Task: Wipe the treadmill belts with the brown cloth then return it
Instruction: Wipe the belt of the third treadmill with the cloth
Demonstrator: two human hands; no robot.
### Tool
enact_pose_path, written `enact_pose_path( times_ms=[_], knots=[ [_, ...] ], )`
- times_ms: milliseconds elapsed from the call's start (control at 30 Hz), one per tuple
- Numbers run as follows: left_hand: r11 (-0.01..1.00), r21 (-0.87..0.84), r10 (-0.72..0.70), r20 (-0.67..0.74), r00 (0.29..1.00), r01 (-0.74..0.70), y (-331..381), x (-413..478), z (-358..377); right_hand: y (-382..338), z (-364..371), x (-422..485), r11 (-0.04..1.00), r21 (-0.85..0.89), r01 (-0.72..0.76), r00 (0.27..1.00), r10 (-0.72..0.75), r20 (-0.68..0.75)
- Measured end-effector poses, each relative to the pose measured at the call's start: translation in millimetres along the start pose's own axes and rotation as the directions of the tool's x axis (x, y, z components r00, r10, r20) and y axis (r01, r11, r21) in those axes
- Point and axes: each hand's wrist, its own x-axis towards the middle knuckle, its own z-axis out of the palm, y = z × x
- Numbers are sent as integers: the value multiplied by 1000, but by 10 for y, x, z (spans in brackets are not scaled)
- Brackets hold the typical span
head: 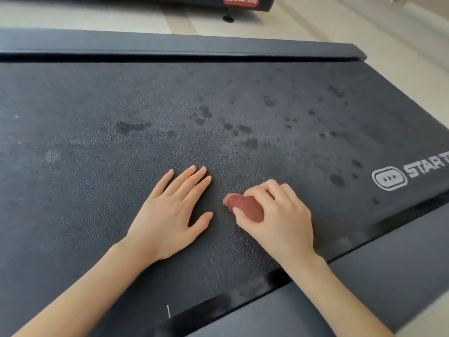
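Most of the view is filled by the dark treadmill belt point(218, 98), which is bordered by a far side rail point(170, 45) and a near side rail point(376, 276). A second treadmill point(240, 2) is glimpsed at the top edge, across a strip of pale floor point(279, 25). The left hand point(170, 215) is laid flat on the belt, palm down, with the fingers straight and slightly spread; nothing is held by it. Just beside it, the right hand point(279, 217) is curled over the brown cloth point(245, 206), which is bunched small and pressed to the belt. Dark, damp-looking spots point(205, 113) are scattered over the belt beyond both hands and towards the white logo point(401, 176).

The wiping is judged to be under way, with much of this belt not yet covered. The step would be done better if the cloth were opened out, so that more surface is met at each pass. Long overlapping strokes are called for, carried from rail to rail through the spots. Firm pressure is needed on the textured surface, and the belt may be steadied by the flat left hand.
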Motion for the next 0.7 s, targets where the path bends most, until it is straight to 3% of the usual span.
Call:
enact_pose_path(
  times_ms=[333, 567, 700],
  knots=[
    [999, -41, -22, -38, 999, 20, -33, 15, -9, 220, 634, 1434, 998, -56, -41, 993, 46, 105],
    [1000, -7, 15, -38, 999, -16, -18, 20, 34, 170, 162, 592, 999, 28, 45, 989, -48, 138],
    [998, -55, 35, -14, 999, -35, 152, 263, 56, 313, -181, -301, 999, 6, 49, 998, -49, 35]
  ],
)
